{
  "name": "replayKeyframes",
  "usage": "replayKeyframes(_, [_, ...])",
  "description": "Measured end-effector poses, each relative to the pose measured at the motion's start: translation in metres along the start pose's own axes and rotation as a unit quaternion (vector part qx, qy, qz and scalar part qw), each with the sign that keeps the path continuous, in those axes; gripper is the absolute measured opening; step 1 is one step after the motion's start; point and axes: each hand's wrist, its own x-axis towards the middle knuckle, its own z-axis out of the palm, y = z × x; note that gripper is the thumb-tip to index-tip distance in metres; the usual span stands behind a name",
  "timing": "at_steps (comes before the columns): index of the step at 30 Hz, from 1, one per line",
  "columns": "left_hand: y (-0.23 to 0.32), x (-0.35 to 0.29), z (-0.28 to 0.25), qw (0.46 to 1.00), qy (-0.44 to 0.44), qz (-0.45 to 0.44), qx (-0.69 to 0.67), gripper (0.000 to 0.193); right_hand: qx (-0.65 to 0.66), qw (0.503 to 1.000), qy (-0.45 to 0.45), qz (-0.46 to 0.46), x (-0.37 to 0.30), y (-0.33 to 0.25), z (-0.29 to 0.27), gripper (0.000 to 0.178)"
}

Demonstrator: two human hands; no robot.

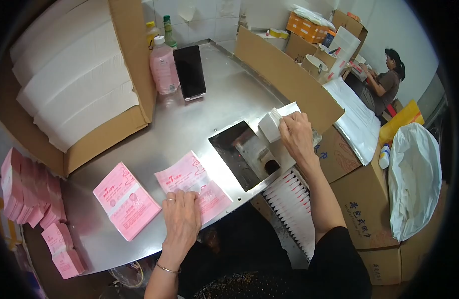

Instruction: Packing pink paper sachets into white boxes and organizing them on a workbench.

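Observation:
My left hand [182, 214], with a ring and a bracelet, rests on a pink printed wrapper [209, 197] near the table's front edge. Its fingers lie on the wrapper, not closed round it; the thumb is mostly hidden. Left of it lies a neat stack of pink wrappers [124, 202] with a pale band across the middle. My right hand [300, 137] is closed on a small folded bundle of white tissues [272, 125], just beyond the right rim of a dark rectangular opening [244, 154] in the metal tabletop. A metal piece sits inside the opening.
A big carton [107, 142] of white tissue stacks stands at the left, near several pink bundles [27, 189]. Farther back are a phone [190, 72] and a pink liquid bottle [164, 67]. Cartons [361, 212] and a white bag [414, 179] crowd the right; a person [386, 82] sits beyond.

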Motion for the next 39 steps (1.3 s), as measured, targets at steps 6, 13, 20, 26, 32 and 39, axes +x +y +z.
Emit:
replayKeyframes(6, [0.002, 0.000, 0.007, 0.998, -0.003, 0.022, -0.061, 0.012, -0.034, 0.997, 0.062, -0.031, -0.007, -0.001, 0.002, 0.026])
replayKeyframes(13, [0.002, -0.006, 0.010, 0.995, -0.042, 0.037, -0.079, 0.048, 0.138, 0.933, -0.089, -0.321, -0.086, -0.108, 0.008, 0.036])
replayKeyframes(20, [0.019, 0.004, 0.013, 1.000, -0.014, -0.004, -0.004, 0.074, -0.001, 0.913, -0.275, -0.300, -0.063, -0.152, 0.035, 0.025])
replayKeyframes(26, [0.004, 0.000, -0.004, 0.994, -0.032, 0.010, 0.106, 0.055, 0.115, 0.977, -0.084, -0.162, -0.067, -0.103, 0.019, 0.037])
replayKeyframes(32, [0.022, 0.013, 0.000, 0.994, -0.049, -0.034, 0.093, 0.062, -0.148, 0.987, 0.037, -0.052, -0.002, -0.002, 0.022, 0.018])
replayKeyframes(39, [0.016, 0.018, -0.002, 0.996, -0.011, 0.013, 0.087, 0.054, -0.034, 0.999, 0.024, 0.001, -0.003, 0.007, 0.015, 0.015])
